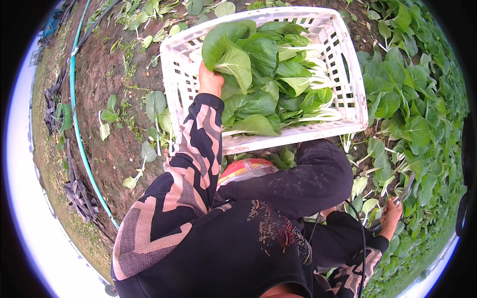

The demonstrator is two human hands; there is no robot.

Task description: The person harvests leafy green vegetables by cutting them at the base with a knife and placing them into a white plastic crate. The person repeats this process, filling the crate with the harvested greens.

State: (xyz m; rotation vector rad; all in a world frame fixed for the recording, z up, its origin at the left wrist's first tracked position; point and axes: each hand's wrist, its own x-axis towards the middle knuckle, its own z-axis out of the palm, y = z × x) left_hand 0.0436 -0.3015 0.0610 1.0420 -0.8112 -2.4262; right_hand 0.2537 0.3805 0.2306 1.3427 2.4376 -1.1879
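Observation:
Leafy greens with pale stems, like bok choy (261, 56), fill much of a white slatted plastic crate (261, 143) before me. My left hand (211, 80) reaches over the crate's near-left side and grips a bunch of these greens at its base; the leaves hide part of the fingers. Low at the right, my right hand (391, 218) is closed around the handle of a curved-bladed tool, likely a sickle (407, 186), among the growing plants. Beneath my bent leg lies a red and yellow plastic item (248, 169), partly hidden.
Dense rows of leafy plants (421, 123) stand on the right. A teal hose (76, 123) runs along the soil at the left, with a green plastic basket (64, 116) and dark crumpled sheeting (80, 199) beyond it. Loose leaves (149, 152) lie on the ground.

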